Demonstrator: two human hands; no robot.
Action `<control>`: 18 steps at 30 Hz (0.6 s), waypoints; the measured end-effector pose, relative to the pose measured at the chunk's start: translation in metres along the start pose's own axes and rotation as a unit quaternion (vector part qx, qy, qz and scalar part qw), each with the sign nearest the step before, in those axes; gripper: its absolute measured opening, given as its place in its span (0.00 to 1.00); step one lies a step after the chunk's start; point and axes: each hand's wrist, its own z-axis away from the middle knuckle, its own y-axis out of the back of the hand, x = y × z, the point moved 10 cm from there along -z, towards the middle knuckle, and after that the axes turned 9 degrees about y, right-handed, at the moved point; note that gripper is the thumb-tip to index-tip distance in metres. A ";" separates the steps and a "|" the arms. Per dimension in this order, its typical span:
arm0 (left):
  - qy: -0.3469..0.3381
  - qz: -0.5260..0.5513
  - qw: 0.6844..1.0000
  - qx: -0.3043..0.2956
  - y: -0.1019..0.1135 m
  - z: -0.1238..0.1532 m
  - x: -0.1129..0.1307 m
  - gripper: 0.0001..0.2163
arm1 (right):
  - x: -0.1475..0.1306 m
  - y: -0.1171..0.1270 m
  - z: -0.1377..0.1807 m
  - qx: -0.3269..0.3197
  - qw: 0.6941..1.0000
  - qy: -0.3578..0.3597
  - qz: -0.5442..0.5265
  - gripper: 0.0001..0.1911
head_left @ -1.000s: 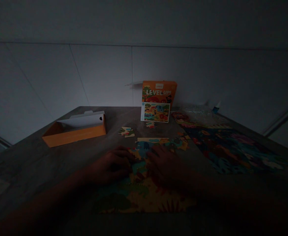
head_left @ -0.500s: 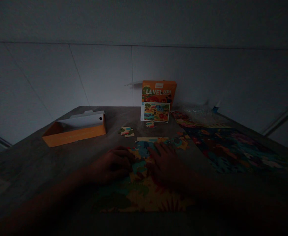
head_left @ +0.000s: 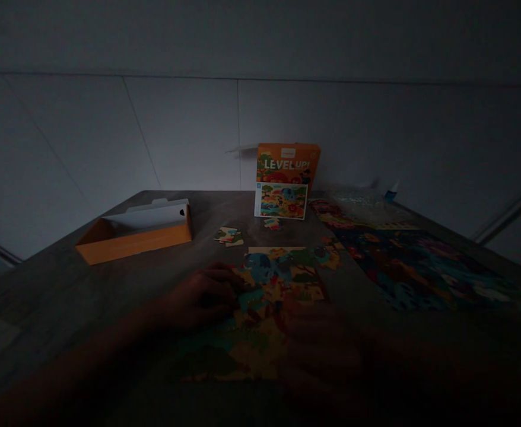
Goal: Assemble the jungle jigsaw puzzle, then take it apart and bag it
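Note:
The scene is very dark. A partly joined colourful jigsaw puzzle [head_left: 282,279] lies on the grey table [head_left: 122,284] in front of me. My left hand [head_left: 202,296] rests curled at the puzzle's left edge, its fingers bent onto the pieces; what it grips, if anything, is hidden. My right hand [head_left: 318,341] lies low over the puzzle's right lower part, dim and smeared, so its fingers cannot be read. Two loose pieces [head_left: 228,236] sit beyond the puzzle, and another small piece [head_left: 272,223] lies near the box.
An orange puzzle box [head_left: 288,165] stands upright at the wall with a picture card [head_left: 280,201] leaning on it. An open orange box tray [head_left: 136,237] lies at the left. A large finished puzzle [head_left: 416,267] covers the right side, with a clear plastic bag [head_left: 362,204] behind it.
My right hand has drawn back toward me, off the puzzle's upper part, uncovering the elephant area. My left hand has stayed in place.

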 end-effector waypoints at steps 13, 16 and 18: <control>0.005 -0.011 1.000 -0.001 -0.001 0.000 -0.002 0.06 | 0.031 0.008 0.016 0.091 0.984 -0.152 -0.021 0.15; -0.001 -0.011 1.000 0.004 0.000 0.000 0.000 0.05 | 0.035 -0.024 0.004 -0.002 0.994 -0.104 -0.020 0.11; -0.005 -0.011 1.000 0.002 -0.001 0.000 0.000 0.05 | 0.039 -0.045 0.002 -0.080 0.993 -0.084 -0.021 0.08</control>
